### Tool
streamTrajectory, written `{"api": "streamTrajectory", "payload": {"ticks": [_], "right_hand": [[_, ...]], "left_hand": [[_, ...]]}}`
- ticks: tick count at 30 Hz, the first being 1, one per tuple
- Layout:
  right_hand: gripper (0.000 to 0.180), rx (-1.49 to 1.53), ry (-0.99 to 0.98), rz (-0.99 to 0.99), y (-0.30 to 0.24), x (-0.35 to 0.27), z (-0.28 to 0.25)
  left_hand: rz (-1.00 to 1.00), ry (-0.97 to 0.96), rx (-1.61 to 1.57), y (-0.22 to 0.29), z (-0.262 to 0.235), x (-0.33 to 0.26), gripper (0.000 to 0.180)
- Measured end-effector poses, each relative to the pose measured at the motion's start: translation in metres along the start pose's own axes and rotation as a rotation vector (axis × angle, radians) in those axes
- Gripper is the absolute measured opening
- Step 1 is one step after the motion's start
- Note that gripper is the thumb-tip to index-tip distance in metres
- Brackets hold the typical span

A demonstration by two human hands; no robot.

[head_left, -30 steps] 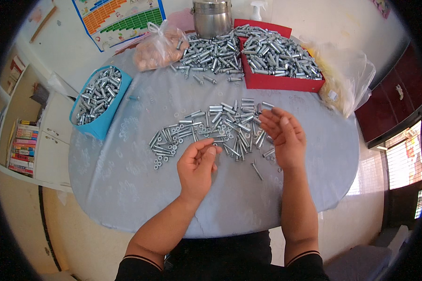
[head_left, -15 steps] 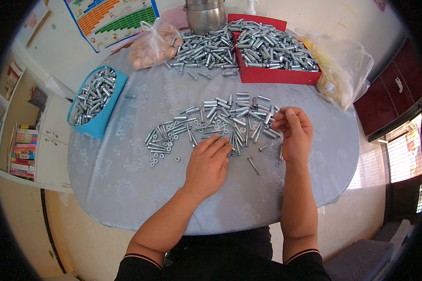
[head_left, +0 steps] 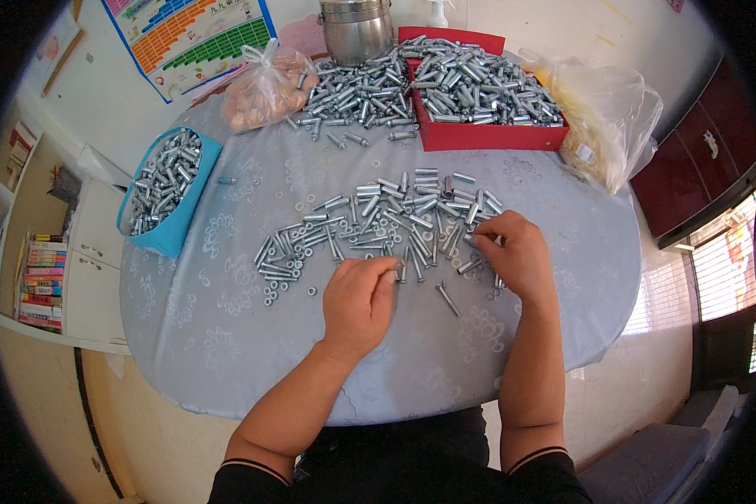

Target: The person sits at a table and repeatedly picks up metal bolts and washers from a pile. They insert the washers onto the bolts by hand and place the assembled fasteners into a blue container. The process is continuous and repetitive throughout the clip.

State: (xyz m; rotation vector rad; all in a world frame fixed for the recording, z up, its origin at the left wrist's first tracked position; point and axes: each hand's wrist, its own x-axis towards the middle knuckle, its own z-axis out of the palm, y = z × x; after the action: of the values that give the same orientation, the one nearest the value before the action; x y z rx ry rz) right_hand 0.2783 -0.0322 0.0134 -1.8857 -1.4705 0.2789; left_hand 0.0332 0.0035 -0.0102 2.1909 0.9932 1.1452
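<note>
On a round table (head_left: 227, 353) under a pale blue patterned cloth, a loose spread of silver metal bolts (head_left: 386, 223) lies just ahead of a person's two bare hands. At the near edge of the spread, the left hand (head_left: 357, 302) rests palm down with its fingers curled in toward the thumb; whether it grips a bolt cannot be told. At the right end of the spread, the right hand (head_left: 512, 252) has its fingertips pinched together among the bolts, though what they pinch is too small to make out. One bolt (head_left: 447, 298) lies by itself between the two hands, and small washers (head_left: 287, 291) dot the cloth at the left end of the spread.

Farther back, a red tray (head_left: 487, 134) is heaped with similar bolts, and another pile (head_left: 353, 92) sits on the cloth just left of it. A steel pot (head_left: 357, 29) stands behind that pile. A blue basket (head_left: 176, 239) of bolts hangs at the table's left edge. One clear plastic bag (head_left: 265, 84) sits at the back left, another (head_left: 609, 122) to the right of the tray. A coloured chart (head_left: 189, 38) hangs on the wall.
</note>
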Motion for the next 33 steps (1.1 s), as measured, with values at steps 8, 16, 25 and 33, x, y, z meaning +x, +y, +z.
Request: {"api": "streamTrajectory", "payload": {"ticks": [8, 16, 25, 33], "right_hand": [[0.014, 0.052, -0.313, -0.074, -0.003, -0.003, -0.013], [0.016, 0.181, -0.259, -0.12, -0.008, -0.005, -0.001], [0.022, 1.025, -0.413, 0.179, -0.029, -0.004, 0.015], [0.017, 1.072, -0.396, 0.215, -0.033, -0.005, 0.023]], "left_hand": [[-0.341, 0.004, -0.583, 0.0, 0.0, -0.005, 0.026], [-0.46, 0.087, -0.841, -0.008, 0.001, -0.003, 0.025], [-0.456, 0.124, -0.75, -0.014, -0.001, -0.002, 0.018], [-0.503, 0.146, -0.967, -0.006, -0.007, 0.002, 0.015]]}}
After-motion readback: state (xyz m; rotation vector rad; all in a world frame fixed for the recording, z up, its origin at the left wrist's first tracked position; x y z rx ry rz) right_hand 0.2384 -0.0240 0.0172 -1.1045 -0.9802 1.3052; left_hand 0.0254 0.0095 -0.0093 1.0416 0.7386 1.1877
